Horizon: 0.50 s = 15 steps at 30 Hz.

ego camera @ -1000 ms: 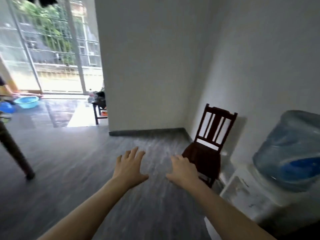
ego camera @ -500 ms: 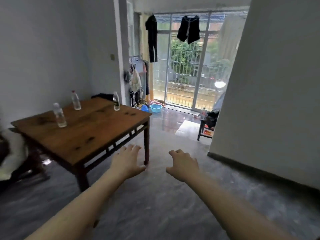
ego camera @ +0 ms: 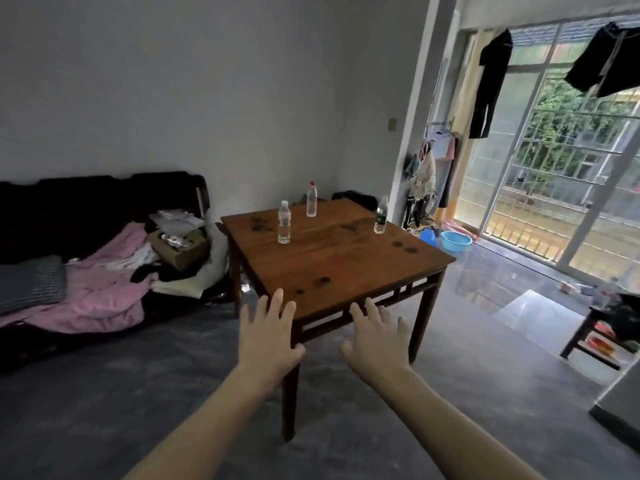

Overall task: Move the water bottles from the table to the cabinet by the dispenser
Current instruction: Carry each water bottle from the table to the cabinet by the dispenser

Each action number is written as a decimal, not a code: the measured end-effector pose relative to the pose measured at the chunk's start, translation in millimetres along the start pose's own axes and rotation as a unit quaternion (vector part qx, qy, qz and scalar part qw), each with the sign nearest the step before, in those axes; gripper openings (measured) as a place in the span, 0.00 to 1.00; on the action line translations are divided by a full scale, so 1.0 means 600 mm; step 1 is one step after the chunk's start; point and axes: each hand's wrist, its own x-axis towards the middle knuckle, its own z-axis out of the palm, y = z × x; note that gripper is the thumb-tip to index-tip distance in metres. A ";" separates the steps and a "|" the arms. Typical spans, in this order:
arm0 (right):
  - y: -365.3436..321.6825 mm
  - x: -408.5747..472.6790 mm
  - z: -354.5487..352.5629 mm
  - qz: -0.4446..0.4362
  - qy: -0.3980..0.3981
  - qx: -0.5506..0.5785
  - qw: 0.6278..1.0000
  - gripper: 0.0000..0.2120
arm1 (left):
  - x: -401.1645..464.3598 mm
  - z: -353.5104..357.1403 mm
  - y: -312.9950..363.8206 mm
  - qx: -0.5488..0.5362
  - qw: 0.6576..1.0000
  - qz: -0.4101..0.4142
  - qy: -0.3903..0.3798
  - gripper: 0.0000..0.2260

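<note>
Three clear water bottles stand upright on the wooden bench [ego camera: 332, 265] in the middle of the frame, all toward its far half and well apart from each other: the bottle with the white cap [ego camera: 284, 222] sits nearest the bench's left edge, the bottle with the red cap [ego camera: 311, 199] stands behind it near the far edge, and the bottle with the green label [ego camera: 381, 215] stands at the right edge. Both arms reach forward from the bottom of the frame, bare to the elbow. The left hand [ego camera: 268, 336] hangs in front of the bench's near corner with its fingers straight and slightly spread, palm down, its grip wide and holding nothing. The right hand [ego camera: 377, 341], just to its right, shows the same wide, loose grip, fingers extended and holding nothing. Neither hand touches a bottle, and whether they touch the bench cannot be told. At the left of the frame a dark sofa [ego camera: 69, 202] carries a pink blanket [ego camera: 100, 289], a grey cushion and a heap of loose items. At the right, a barred glass door [ego camera: 554, 168] lets in daylight, dark clothes [ego camera: 491, 84] hang in front of it, and a light blue basin [ego camera: 456, 240] sits on the grey floor [ego camera: 138, 393] near the door.
</note>
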 end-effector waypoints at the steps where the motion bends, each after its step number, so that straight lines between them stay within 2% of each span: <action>1: -0.002 0.016 0.004 -0.009 -0.002 -0.002 1.000 0.35 | 0.009 0.003 -0.004 0.000 1.000 -0.010 -0.006 0.36; 4: -0.002 0.062 0.009 -0.037 0.002 0.000 0.999 0.36 | 0.037 0.008 -0.005 -0.007 0.999 -0.038 -0.012 0.37; 9: -0.010 0.129 0.016 -0.074 0.009 0.028 0.997 0.37 | 0.077 0.001 -0.010 -0.024 0.997 -0.075 0.024 0.36; 15: -0.044 0.199 0.035 -0.104 -0.021 0.047 0.993 0.37 | 0.133 0.004 -0.045 -0.014 0.994 -0.097 0.052 0.34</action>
